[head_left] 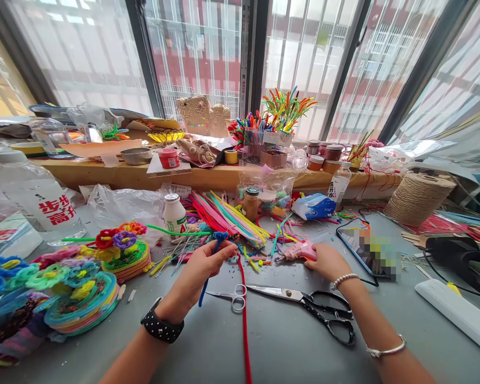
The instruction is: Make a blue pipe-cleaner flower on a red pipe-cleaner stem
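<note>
My left hand [210, 261], closed in a pinch, holds a blue pipe cleaner [203, 293] that is bunched at the top, its tail hanging below the fingers. On the right, my right hand [330, 261] has its fingers wrapped round the handle of a pink glue gun [298, 250], whose nozzle points left at table level. Between the hands a red pipe cleaner [245, 320] runs toward the front edge. Small silver scissors [238, 298] lie beside it, and large black-handled scissors [304, 298] lie to their right.
Pipe cleaners [228, 218] are heaped behind my hands. Fuzzy flower pieces [84, 304] stand at the left. A phone [368, 250], a twine spool [420, 197] and a white bar [456, 314] occupy the right. A white bottle [175, 216] and brown jar [251, 202] stand behind.
</note>
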`<state>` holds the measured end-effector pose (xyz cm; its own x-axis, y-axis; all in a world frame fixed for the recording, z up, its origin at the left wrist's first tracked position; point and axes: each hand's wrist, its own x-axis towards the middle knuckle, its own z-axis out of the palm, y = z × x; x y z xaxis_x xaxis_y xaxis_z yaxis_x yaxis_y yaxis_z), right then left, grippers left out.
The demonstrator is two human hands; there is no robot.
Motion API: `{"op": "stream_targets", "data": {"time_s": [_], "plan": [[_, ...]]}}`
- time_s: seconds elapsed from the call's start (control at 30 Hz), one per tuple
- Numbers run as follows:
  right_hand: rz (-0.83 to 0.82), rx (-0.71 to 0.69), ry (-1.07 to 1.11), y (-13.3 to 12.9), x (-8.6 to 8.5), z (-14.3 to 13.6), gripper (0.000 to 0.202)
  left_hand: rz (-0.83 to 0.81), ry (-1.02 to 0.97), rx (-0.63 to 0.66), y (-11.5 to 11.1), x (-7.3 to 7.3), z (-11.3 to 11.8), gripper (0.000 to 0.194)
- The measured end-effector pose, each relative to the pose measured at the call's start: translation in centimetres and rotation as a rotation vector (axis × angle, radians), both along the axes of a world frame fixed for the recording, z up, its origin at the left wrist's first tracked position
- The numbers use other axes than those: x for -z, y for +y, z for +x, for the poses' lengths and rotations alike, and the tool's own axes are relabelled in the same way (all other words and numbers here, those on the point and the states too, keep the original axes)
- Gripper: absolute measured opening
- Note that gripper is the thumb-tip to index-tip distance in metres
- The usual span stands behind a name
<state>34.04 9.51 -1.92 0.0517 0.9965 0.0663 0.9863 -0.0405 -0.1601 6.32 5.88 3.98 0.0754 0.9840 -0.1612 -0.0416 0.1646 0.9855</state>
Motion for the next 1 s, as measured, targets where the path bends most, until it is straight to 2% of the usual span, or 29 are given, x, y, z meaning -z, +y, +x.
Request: {"op": "stream_targets", "data": {"time_s": [0.1, 0.17, 0.4, 0.63, 0.73, 0.83, 1.0], "plan": [[0.018, 0.029, 0.021, 0.1, 0.4, 0.1, 0.021, 0.003, 0.008, 0.042, 0.1, 0.1, -0.2, 0.033], [0.034, 0.034, 0.045, -0.2, 0.4, 0.2, 0.026, 0.014, -0.002, 0.023, 0.1, 0.2, -0.2, 0.032], [0.077, 0.045, 0.093, -1.1, -0.3, 0.6, 0.032, -0.048, -0.022, 0.051, 0.1, 0.3, 0.0, 0.030], [0.197, 0.126, 0.142, -1.5, -1.1, 1.9, 0.035, 0.000, 0.030, -0.014, -0.3, -0.1, 0.6, 0.028], [0.222, 0.156, 0.222, -1.7, -1.6, 2.1, 0.037, 0.057, 0.190, -0.001, -0.1, 0.1, 0.4, 0.029], [0.234, 0.151, 0.303, -1.9, -2.2, 1.8, 0.039, 0.183, 0.426, 0.035, 0.4, 0.6, 0.0, 0.029], [0.295, 0.169, 0.422, -1.8, -2.2, 1.7, 0.039, 0.321, 0.942, 0.033, 1.2, 1.7, -0.7, 0.031]]}}
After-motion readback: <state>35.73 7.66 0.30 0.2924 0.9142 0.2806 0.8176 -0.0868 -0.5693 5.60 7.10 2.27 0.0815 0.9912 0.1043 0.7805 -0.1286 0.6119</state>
